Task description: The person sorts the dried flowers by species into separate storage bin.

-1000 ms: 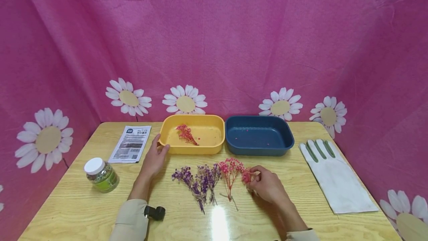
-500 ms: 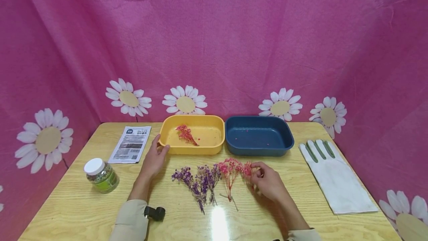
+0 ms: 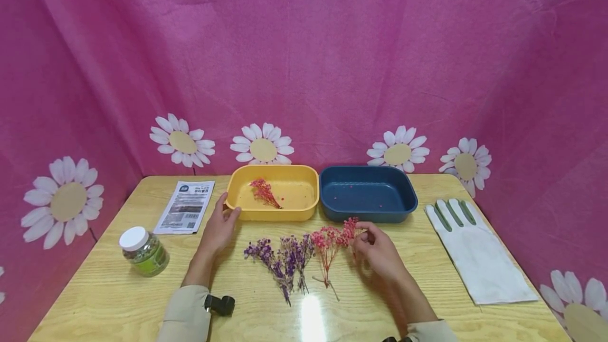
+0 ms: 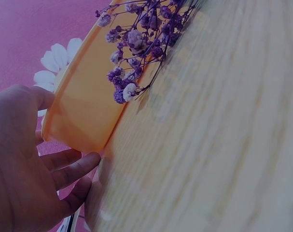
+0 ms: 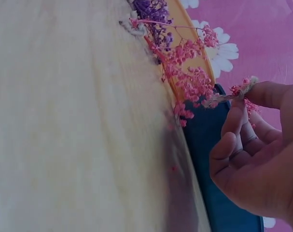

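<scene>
My right hand [image 3: 378, 255] pinches a small bunch of pink dried flowers [image 3: 349, 230] between thumb and index finger, just in front of the blue tub [image 3: 369, 215]. The right wrist view shows light twine [image 5: 216, 99] at the pinch. Another pink bunch [image 3: 326, 244] lies beside it, with purple dried flowers [image 3: 280, 260] farther left. At the yellow tub's [image 3: 277, 215] left front corner, my left hand [image 3: 220, 230] holds the wall, thumb on the front and fingers along the side. Inside that tub rests a third pink sprig [image 3: 265, 193].
To the left stand a white-lidded jar [image 3: 144, 252] and a printed packet [image 3: 185, 207]. A white glove with green fingers [image 3: 480, 257] lies at the right. Small pink bits [image 3: 351, 187] dot the blue tub. A pink curtain [image 3: 304, 67] hangs behind the table.
The pink bunch in my right hand has lifted a little off the table toward the tubs, flower heads now higher beside the other pink bunch. My left hand has stayed at the yellow tub.
</scene>
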The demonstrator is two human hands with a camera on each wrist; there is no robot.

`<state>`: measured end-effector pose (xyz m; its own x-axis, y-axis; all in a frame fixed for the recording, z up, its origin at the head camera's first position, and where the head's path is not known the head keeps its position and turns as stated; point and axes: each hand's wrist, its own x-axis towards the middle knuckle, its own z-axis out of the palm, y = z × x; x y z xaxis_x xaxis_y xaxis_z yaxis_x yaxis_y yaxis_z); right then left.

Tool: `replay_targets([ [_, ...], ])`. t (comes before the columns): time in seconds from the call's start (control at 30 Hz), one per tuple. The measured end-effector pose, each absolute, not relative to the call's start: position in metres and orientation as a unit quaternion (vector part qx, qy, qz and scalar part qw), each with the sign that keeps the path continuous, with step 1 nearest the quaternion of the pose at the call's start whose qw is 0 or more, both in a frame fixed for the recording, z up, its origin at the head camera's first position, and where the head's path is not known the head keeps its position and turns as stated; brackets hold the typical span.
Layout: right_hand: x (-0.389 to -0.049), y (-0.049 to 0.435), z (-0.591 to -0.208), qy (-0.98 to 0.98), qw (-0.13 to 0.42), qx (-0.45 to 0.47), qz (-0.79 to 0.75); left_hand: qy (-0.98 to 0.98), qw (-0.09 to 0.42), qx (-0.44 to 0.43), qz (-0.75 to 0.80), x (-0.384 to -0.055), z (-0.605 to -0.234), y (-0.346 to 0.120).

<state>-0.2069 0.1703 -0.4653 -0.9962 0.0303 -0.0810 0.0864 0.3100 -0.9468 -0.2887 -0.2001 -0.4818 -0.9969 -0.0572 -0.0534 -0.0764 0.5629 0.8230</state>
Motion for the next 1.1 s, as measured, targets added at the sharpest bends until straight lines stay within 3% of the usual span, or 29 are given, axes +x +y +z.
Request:
replay_targets([
  [0.33,-0.233,0.156,-0.449,0.818,0.007,0.000,-0.576,0.884,0.010,-0.043,0.465,-0.288,-0.481,-0.201],
  [0.6,-0.258,0.134,-0.433,0.813,0.026,-0.013,-0.582,0.885,0.008,-0.042,0.464,-0.289,-0.480,-0.203],
  [1.1,-0.294,0.082,-0.405,0.889,0.037,-0.040,-0.456,0.882,-0.001,-0.031,0.470,-0.287,-0.482,-0.199],
])
